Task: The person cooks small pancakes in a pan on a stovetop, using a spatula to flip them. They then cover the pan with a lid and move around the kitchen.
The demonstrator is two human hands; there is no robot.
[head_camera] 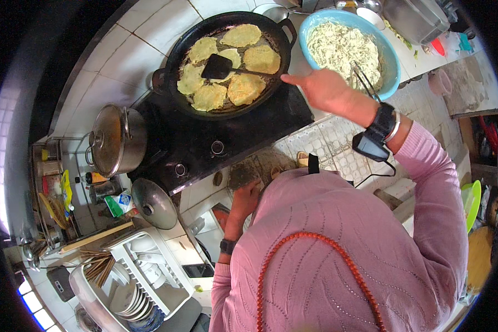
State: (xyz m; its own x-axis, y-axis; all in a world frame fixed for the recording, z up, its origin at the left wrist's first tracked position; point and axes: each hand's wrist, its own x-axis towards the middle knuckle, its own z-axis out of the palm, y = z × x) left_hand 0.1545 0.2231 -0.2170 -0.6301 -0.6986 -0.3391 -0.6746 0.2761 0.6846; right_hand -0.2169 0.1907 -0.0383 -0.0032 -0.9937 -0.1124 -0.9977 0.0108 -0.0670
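Observation:
My right hand (321, 89) grips the handle of a black spatula (217, 67). Its blade lies over a pale pancake (233, 56) in the middle of a large black frying pan (228, 115). Around that one sit several more pancakes, some yellow-green, others browned, such as the one (262, 59) at the pan's right. Beside the pan stands a light blue basin (393, 70) of pale, shredded-looking batter (340, 43), with dark tongs (363, 79) leaning in it. Low beside my waist is my left hand (245, 199), its fingers curled and partly hidden; nothing shows in it.
The pan rests on a black gas stove (199, 147). To its left are a lidded steel pot (122, 139) and a loose pot lid (154, 204). A white dish rack (182, 286) holds bowls and plates. A phone (198, 271) lies near the counter edge.

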